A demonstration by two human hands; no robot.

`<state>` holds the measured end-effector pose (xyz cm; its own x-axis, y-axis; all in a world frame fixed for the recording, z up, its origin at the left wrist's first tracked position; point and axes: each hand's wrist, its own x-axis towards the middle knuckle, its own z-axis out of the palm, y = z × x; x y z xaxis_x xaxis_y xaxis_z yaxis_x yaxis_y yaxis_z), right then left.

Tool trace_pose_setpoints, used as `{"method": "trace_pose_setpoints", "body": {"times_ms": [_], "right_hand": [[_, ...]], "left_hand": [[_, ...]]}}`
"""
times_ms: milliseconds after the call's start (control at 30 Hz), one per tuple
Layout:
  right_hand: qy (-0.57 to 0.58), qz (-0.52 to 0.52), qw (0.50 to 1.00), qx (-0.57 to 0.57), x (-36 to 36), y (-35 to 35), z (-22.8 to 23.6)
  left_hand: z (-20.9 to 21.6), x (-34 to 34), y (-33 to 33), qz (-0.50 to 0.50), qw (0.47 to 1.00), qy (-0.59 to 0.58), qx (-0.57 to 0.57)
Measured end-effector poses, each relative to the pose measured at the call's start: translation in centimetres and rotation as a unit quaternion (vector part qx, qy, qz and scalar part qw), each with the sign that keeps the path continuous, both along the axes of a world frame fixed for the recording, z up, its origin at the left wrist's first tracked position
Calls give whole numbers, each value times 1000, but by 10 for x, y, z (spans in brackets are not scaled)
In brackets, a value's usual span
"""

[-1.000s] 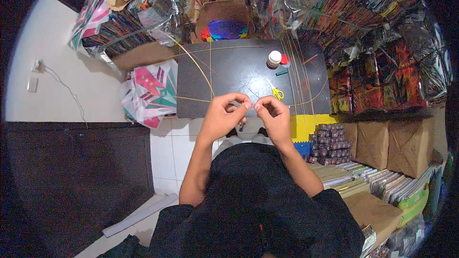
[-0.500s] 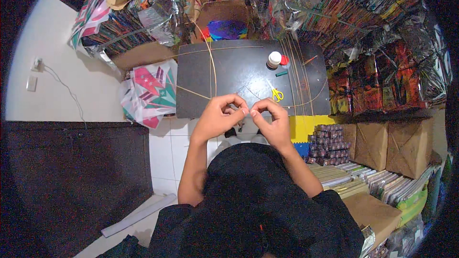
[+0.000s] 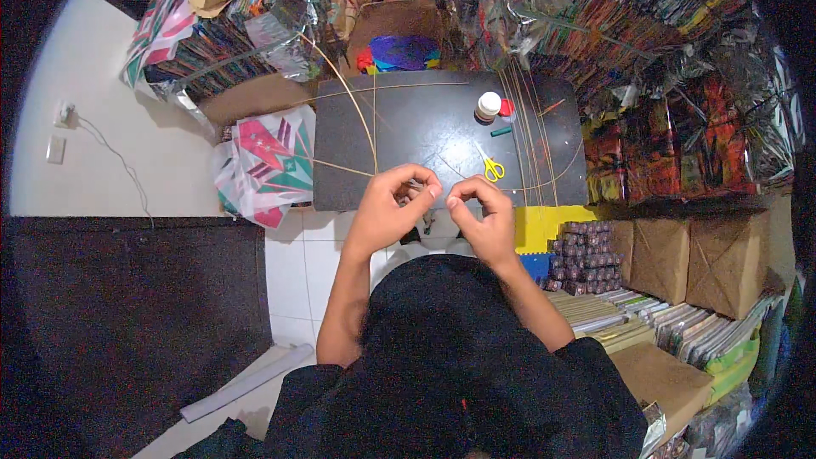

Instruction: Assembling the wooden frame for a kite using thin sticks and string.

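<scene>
My left hand [image 3: 387,208] is closed at the table's near edge, thumb and forefinger pinched. Thin, light-brown strips, like split bamboo, run out from it; one curved strip [image 3: 359,107] rises to the upper left, and another strip [image 3: 342,165] reaches leftward. Close beside it, my right hand [image 3: 486,217] is also pinched, its fingertips a small gap from the left ones. Whatever is between its fingers is too fine to make out. Yellow-handled scissors [image 3: 493,170] lie just beyond the right hand.
On the dark table [image 3: 425,115] stand a white-capped bottle [image 3: 488,107] and a red lid [image 3: 507,108]; a green marker-like stick [image 3: 501,132] lies nearby. Several long strips [image 3: 534,140] lie at the right. Printed sheets [image 3: 270,161] hang left; dark small blocks [image 3: 586,257] are stacked right.
The curved strip's upper end has swung to the left. My fingertips, nearly touching before, are slightly farther apart.
</scene>
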<state>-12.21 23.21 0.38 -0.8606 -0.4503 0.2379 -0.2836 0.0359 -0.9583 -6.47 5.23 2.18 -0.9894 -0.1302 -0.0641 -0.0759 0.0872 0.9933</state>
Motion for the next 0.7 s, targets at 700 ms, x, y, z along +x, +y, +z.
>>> {"method": "trace_pose_setpoints", "body": {"times_ms": [700], "right_hand": [[-74,-62,994,-40,0,-7,-9]], "left_hand": [[7,-4,11,56,996,58,-43]]}}
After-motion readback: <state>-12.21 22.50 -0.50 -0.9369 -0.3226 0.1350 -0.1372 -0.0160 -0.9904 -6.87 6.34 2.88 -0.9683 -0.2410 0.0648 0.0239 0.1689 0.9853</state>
